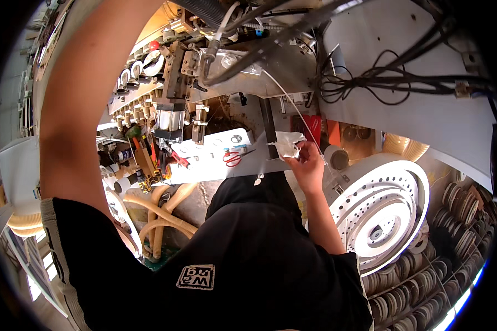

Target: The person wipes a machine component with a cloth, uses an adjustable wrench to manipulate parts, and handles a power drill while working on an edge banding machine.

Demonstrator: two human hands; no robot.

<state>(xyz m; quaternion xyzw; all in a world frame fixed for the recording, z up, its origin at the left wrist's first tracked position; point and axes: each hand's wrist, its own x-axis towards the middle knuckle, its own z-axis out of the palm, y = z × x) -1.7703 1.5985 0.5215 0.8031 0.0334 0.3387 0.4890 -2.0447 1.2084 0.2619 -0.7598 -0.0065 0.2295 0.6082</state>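
My right hand [309,168] is closed, its thumb and fingers pinching a crumpled white cloth or tissue [285,144] beside a dark upright post [268,122]. A small white scrap [258,179] shows just below it. My left arm [74,110] reaches up past the top edge, so that hand is out of the picture. Between the arms lies a brightly lit white panel [201,172]. On it rest scissors with red handles [233,159], and a red-handled tool [179,159] lies at its left end.
Machine parts and air cylinders [174,118] stand ahead, under thick hoses. Black cables [364,85] hang at upper right. A large perforated white wheel [381,218] stands close to my right elbow, with racks of discs [414,281] beyond. Beige hoses [163,212] curve at lower left.
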